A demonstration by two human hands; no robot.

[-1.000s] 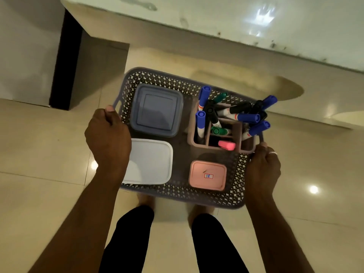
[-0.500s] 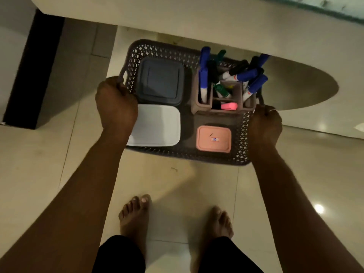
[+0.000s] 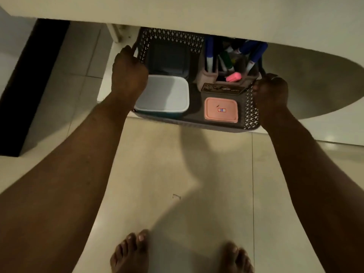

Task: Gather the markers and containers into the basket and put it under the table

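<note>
Basket (image 3: 250, 115) half under the table top (image 3: 177, 14), a hand at each end

The basket's far part lies beneath the table top's near edge; its near part sticks out toward the person's bare feet (image 3: 130, 251). Inside, at the back left sits a square lidded container (image 3: 167, 58), with a larger rectangular container (image 3: 163, 93) just in front of it. At the back right stands a divided holder (image 3: 226, 77) with markers (image 3: 254, 52) upright in it, their tops hidden by the table top. A small labelled container (image 3: 221, 109) lies in front of the holder. The left hand (image 3: 128, 75) grips the basket's left rim, the right hand (image 3: 269, 93) its right rim. An upright panel (image 3: 29, 85) stands well to the left
</note>
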